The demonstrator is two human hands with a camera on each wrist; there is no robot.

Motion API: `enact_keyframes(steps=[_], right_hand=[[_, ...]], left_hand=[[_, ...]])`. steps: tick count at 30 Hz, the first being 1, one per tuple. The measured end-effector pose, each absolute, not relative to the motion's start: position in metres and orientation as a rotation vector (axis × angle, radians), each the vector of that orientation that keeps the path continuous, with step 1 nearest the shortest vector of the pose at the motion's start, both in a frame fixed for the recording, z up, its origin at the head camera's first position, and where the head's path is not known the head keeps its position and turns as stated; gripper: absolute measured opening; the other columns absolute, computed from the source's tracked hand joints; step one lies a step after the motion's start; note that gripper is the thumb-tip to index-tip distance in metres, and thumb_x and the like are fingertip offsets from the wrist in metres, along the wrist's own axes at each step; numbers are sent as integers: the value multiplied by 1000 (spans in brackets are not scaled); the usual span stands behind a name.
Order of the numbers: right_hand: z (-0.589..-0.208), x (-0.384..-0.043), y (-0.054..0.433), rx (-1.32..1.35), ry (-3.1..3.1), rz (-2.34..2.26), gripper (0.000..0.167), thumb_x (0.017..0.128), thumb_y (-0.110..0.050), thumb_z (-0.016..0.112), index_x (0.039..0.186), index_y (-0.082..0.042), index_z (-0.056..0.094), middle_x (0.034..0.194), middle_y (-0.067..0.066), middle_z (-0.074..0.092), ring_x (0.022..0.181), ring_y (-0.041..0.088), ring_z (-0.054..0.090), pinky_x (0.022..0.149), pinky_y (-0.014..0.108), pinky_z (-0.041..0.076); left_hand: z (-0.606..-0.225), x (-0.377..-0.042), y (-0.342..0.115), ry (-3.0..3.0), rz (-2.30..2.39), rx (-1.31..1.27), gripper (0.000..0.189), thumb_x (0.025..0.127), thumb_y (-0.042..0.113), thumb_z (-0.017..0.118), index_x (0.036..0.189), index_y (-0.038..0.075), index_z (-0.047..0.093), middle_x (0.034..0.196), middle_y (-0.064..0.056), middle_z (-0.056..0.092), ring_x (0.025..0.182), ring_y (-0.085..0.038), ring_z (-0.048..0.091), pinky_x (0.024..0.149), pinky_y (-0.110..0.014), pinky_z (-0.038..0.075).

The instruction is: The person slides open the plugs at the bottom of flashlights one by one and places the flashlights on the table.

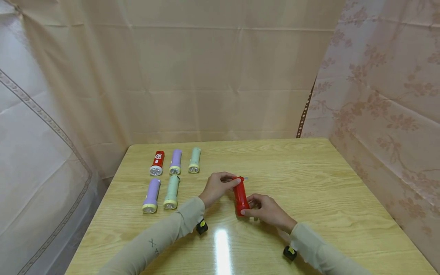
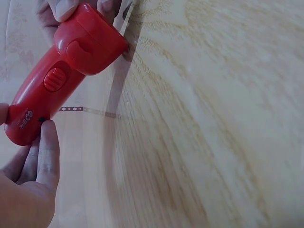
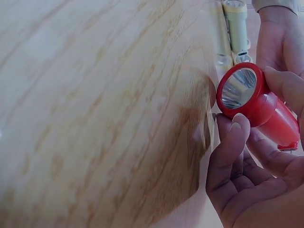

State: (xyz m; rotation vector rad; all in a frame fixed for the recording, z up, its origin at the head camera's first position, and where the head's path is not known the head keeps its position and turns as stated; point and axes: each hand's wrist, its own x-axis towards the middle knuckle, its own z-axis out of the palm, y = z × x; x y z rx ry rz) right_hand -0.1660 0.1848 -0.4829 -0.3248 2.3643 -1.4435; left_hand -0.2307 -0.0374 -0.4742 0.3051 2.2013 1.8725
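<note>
Between both hands a red flashlight [image 1: 241,196] is held at the middle of the table, its head toward the person. My left hand [image 1: 216,187] grips its tail end between thumb and fingers. Thumb and fingers of my right hand [image 1: 269,211] hold the head end. A ribbed red slide switch [image 2: 55,79] and small white print show on the flashlight's body in the left wrist view. In the right wrist view, its round silver reflector [image 3: 240,89] faces the camera. A small pale tab [image 1: 245,178] sticks out at the tail in the head view.
Left on the wooden table [image 1: 292,164], in two rows, lie a red flashlight with a white head [image 1: 157,162], two purple flashlights [image 1: 176,158] and two green flashlights [image 1: 194,158]. Beige curtains [image 1: 206,76] hang behind, with patterned cloth [image 1: 388,114] at the right.
</note>
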Motion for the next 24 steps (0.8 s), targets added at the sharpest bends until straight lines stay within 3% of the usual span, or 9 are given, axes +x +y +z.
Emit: enact_keyframes(steps=[13, 24], right_hand=[[-480, -164, 182, -303, 2353, -1460, 42, 91, -30, 81, 122, -5, 66, 100, 6, 70, 78, 19, 58, 60, 28, 47], [-482, -165, 179, -221, 2364, -1436, 47, 89, -32, 83, 122, -4, 68, 99, 4, 71, 78, 19, 58, 60, 30, 48]], left_hand=[[-478, -230, -41, 2221, 1860, 302, 38, 91, 41, 80, 115, 13, 73, 106, 0, 74, 95, -18, 71, 89, -46, 58], [-479, -230, -42, 2166, 1887, 283, 33, 92, 34, 80, 114, 11, 74, 106, -3, 74, 95, -20, 70, 84, -44, 61]])
